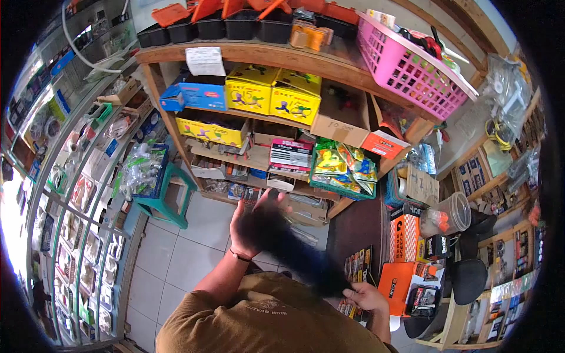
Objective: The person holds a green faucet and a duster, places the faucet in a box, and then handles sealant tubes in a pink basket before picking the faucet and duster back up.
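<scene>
Nearest to my view is the brown shirt (pixel 265 317), and just beyond it the right hand (pixel 368 297) pinches the lower end of a long black-and-navy item (pixel 306 259) between thumb and fingers. That item slants across the front of the body, its upper end at the left hand (pixel 241 226), which wears a thin wristband (pixel 240 256). The left fingers curve up around that end, partly spread; I cannot tell how firmly they press. Motion blur hides the texture, so I won't call it cloth or bristle.

For clean handling, I judge that the right pinch should be the anchor, snug but not crushing, while the left hand supports the upper end with a loose cup. I would move both hands at an even pace and let the wrist lead, since a quick swing could slip the item out of the left palm. I'd also mind the orange box (pixel 393 279) beside the right hand; a wide elbow or a dipping end could knock it.

Farther out come the tiled floor (pixel 188 259), a green stool (pixel 160 206) and the wooden shelves (pixel 338 209), with 1 pink basket (pixel 412 76) up top.
</scene>
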Motion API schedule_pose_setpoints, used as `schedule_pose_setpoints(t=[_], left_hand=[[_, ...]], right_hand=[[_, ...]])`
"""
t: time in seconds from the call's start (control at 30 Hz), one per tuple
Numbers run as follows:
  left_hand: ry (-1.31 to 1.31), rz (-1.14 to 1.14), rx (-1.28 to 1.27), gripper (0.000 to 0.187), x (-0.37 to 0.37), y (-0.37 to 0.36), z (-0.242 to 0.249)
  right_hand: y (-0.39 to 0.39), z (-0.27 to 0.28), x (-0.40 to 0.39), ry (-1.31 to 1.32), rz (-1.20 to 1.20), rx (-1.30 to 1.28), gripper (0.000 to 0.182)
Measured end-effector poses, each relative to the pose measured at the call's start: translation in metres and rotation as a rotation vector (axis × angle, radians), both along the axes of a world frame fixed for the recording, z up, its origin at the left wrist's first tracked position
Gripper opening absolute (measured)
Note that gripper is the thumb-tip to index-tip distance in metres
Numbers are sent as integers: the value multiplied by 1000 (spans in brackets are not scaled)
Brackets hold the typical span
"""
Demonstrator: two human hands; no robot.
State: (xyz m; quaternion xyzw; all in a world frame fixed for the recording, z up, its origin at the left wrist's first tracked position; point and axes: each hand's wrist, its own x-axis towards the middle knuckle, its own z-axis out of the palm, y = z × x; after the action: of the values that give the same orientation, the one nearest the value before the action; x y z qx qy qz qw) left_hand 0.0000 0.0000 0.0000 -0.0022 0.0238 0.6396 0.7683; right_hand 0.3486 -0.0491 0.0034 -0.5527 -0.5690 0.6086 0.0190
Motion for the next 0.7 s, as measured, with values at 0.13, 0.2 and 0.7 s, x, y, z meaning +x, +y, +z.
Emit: schedule_pose_setpoints(t=[0.13,0.2,0.7], left_hand=[[91,6,5,70,43,21,-9],[-44,-92,231,69,42,22,-14],[196,-78,-1,63,82,79,-5]], right_hand=[[22,14,34,48,-47,12,33],[18,12,37,-44,-119,-10,32],[19,-7,65,173,-239,7,30]])
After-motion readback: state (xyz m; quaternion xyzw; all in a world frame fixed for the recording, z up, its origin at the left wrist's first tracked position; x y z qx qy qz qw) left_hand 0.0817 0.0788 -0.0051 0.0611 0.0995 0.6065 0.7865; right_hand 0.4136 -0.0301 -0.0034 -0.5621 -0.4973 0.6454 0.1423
